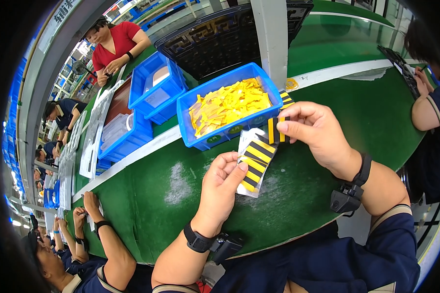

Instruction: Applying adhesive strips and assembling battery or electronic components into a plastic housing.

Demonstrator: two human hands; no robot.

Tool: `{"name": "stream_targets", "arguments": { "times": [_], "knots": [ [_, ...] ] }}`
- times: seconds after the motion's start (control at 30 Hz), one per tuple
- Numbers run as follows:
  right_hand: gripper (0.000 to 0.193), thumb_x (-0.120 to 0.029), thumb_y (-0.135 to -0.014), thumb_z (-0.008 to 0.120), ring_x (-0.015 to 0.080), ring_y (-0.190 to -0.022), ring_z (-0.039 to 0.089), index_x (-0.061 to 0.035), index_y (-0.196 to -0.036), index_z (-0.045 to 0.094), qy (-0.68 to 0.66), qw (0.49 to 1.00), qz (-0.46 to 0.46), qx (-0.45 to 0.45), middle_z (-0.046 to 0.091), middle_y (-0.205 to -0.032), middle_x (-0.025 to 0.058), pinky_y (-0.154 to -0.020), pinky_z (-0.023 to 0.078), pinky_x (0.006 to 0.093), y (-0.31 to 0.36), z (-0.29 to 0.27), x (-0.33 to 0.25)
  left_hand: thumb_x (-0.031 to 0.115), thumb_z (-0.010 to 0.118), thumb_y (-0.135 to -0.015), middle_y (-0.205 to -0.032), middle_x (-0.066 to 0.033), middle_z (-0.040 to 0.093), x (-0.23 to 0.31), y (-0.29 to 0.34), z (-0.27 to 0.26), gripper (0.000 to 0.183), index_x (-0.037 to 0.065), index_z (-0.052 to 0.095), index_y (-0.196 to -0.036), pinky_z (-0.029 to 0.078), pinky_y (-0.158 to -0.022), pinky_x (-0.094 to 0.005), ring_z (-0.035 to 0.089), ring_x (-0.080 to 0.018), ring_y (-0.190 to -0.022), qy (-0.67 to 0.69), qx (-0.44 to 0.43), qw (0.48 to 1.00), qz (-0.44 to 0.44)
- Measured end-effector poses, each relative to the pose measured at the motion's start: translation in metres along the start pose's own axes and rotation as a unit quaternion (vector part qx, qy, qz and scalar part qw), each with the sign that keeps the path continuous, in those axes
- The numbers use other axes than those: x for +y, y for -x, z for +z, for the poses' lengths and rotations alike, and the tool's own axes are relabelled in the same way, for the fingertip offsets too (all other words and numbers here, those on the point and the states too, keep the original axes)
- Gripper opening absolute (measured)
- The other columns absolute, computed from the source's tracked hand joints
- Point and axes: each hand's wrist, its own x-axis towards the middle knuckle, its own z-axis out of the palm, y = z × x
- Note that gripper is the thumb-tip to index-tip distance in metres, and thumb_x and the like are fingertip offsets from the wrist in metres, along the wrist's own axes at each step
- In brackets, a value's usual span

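Note:
My left hand [219, 188] is closed, thumb on top, around the lower left side of a sheet of black-and-yellow striped stickers [259, 157] on a pale backing. The sheet is tilted above the green table. Just past its upper right corner, my right hand [320, 134] pinches a small black-and-yellow striped sticker [274, 132] between thumb and fingers. Whether this piece still touches the sheet I cannot tell. Right behind both hands stands a blue bin [185, 115] heaped with small yellow pieces [232, 105]. Another striped piece [286, 98] shows beyond my right fingers, partly hidden.
Blue bins [154, 105] with pale parts stand at the back left. A grey post [270, 39] and a black crate [210, 44] rise behind the yellow pieces. A roll of yellow tape [292, 84] lies by the post. Co-workers sit left and right of the green table [146, 195].

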Motion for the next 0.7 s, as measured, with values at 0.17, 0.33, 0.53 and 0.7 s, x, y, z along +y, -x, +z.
{"name": "stream_targets", "arguments": {
  "times": [0.17, 0.33, 0.53, 0.7],
  "knots": [
    [0.010, -0.005, -0.080, 0.062, 0.0058, -0.071, 0.054, -0.0010, -0.089, 0.061, -0.075, 0.996, -0.039, -0.004, 0.061, -0.079, 0.0017, -0.063, 0.043, 0.0199, -0.005, -0.007, -0.005, 0.010, 0.053, -0.088, -0.091, -0.0080, 0.062, 0.000, -0.001, -0.001, 0.023, -0.001, 0.046, -0.107, 0.048, -0.070, -0.0227, 0.059, -0.0110, -0.079, 0.003, -0.029, 0.999, -0.040],
    [0.009, -0.009, -0.080, 0.063, 0.0077, -0.074, 0.054, -0.0032, -0.087, 0.061, -0.071, 0.997, -0.023, -0.036, 0.061, -0.082, 0.0012, -0.067, 0.043, 0.0213, -0.009, -0.013, -0.003, 0.010, 0.053, -0.088, -0.092, -0.0067, 0.061, -0.001, 0.000, 0.006, 0.025, -0.001, 0.046, -0.110, 0.047, -0.071, -0.0223, 0.059, -0.0100, -0.079, -0.009, -0.080, 0.994, -0.077],
    [0.009, -0.008, -0.081, 0.061, 0.0066, -0.074, 0.057, -0.0026, -0.088, 0.060, -0.075, 0.996, -0.051, -0.016, 0.061, -0.083, 0.0015, -0.066, 0.045, 0.0201, -0.008, -0.020, -0.018, 0.012, 0.053, -0.089, -0.095, -0.0056, 0.059, -0.009, -0.001, 0.025, 0.026, -0.002, 0.047, -0.110, 0.045, -0.076, -0.0216, 0.056, -0.0092, -0.084, -0.090, -0.108, 0.987, -0.079],
    [0.010, -0.004, -0.083, 0.059, 0.0064, -0.075, 0.056, 0.0010, -0.091, 0.059, -0.115, 0.984, -0.133, 0.006, 0.060, -0.082, 0.0018, -0.068, 0.046, 0.0213, 0.000, -0.025, -0.034, 0.015, 0.054, -0.089, -0.093, -0.0068, 0.059, -0.007, -0.020, 0.073, 0.037, -0.004, 0.040, -0.118, 0.044, -0.075, -0.0214, 0.056, -0.0097, -0.084, -0.123, -0.166, 0.976, -0.063]
  ]
}}
